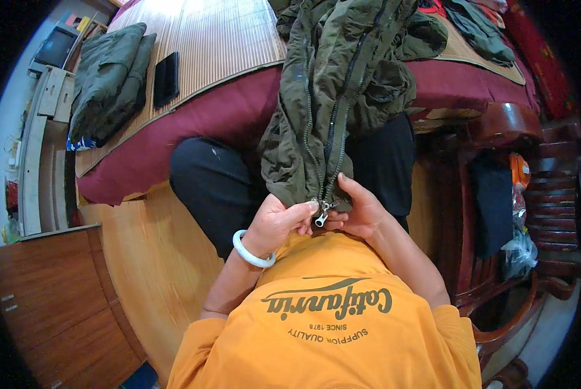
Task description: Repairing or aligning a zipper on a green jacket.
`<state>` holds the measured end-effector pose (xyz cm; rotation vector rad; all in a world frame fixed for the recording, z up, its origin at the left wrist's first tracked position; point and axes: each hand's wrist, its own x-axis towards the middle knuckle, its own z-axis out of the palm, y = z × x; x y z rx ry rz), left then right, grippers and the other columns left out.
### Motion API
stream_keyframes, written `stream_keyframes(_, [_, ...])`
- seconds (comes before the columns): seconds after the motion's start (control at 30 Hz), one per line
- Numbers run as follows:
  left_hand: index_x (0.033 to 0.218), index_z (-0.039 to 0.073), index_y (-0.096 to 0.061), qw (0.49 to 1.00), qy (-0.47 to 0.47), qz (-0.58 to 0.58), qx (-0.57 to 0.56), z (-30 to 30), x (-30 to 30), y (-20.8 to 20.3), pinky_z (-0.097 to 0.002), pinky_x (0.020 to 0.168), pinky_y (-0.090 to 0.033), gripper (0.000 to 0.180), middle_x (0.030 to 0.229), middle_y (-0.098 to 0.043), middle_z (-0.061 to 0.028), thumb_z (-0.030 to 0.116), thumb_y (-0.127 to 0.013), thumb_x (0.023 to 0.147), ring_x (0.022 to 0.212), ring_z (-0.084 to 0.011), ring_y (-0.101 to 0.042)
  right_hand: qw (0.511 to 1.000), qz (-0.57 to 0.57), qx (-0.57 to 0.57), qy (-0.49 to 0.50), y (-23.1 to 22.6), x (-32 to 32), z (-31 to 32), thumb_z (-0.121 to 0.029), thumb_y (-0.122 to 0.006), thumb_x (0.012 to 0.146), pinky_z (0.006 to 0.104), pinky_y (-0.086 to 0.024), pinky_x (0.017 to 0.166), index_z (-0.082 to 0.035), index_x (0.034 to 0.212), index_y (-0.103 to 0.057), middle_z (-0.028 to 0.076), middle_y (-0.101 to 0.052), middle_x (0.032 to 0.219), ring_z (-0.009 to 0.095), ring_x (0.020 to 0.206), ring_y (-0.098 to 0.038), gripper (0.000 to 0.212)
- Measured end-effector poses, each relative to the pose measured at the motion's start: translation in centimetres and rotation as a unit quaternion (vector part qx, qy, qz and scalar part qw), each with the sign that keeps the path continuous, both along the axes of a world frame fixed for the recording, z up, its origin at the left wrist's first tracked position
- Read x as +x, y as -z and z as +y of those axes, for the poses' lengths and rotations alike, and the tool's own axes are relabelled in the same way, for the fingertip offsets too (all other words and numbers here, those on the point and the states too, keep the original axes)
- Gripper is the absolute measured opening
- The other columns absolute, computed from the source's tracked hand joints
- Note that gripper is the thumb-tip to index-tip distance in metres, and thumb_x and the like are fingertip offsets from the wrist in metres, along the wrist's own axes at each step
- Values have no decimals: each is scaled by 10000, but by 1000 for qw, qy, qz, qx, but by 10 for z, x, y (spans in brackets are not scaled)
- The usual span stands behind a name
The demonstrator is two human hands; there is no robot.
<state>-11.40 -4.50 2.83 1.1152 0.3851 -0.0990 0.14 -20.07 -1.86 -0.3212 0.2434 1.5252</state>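
Observation:
A dark olive-green jacket (381, 78) lies from the bed edge down over my lap, its front zipper running toward me. At the lower hem hangs a silver zipper pull (322, 219), between my two hands. My left hand (279, 223), with a white bangle on the wrist, is closed, its thumb pressed on the hem at the zipper's bottom end. Around the other side of the hem curls my right hand (364, 209), the thumb lying along the zipper edge and the fingers behind the pull. The fingertips under the fabric are partly hidden.
On the bed mat (219, 39) at left lie folded dark green clothes (109, 78) and a black phone (166, 79). More clothes (482, 32) are at the far right. A dark red wooden chair (553, 201) with plastic bags stands to the right, wooden cabinets (57, 305) at lower left.

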Motion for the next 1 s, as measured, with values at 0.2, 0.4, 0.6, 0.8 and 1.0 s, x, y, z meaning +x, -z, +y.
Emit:
stream_keyframes(0.2, [942, 34, -603, 999, 34, -25, 25, 4, -1, -1, -220, 551, -431, 59, 744, -580, 6, 71, -581, 901, 599, -69, -511, 921, -349, -139, 107, -20, -6, 11, -186, -675, 872, 197, -355, 464, -87, 880, -618, -28, -595, 719, 48, 531, -471, 114])
stream_keyframes(0.4, [1070, 21, -573, 990, -44, -104, 80, -16, -15, 21, -214, 611, -443, 143, 843, -587, 5, 64, -554, 935, 683, -74, -520, 921, -293, -161, 202, -19, -26, 20, -198, -656, 895, 199, -399, 483, -96, 926, -610, -20, -615, 750, 43, 560, -523, 117])
stream_keyframes(0.6, [1068, 9, -578, 980, -133, -112, 93, -18, -4, 18, -220, 615, -449, 152, 862, -605, -7, 108, -514, 971, 678, -82, -521, 940, -228, -159, 196, -19, -26, 23, -243, -552, 959, 287, -496, 594, -63, 1052, -576, 59, -656, 880, 173, 679, -619, 205])
stream_keyframes(0.8, [996, -3, -602, 981, -96, -112, 126, -20, -6, 23, -214, 598, -439, 123, 814, -615, -19, 92, -534, 954, 646, -79, -521, 958, -192, -86, 193, -17, -28, 24, -321, -556, 949, 300, -504, 593, -50, 1029, -564, 81, -651, 874, 186, 657, -609, 283])
stream_keyframes(1.0, [915, -2, -609, 975, -108, -114, 155, -17, -11, 24, -213, 554, -423, 113, 746, -600, -17, 81, -536, 940, 584, -68, -510, 897, -343, -276, 29, -21, -14, 4, -303, -504, 980, 245, -460, 547, -57, 937, -567, 66, -630, 819, 119, 599, -559, 258])
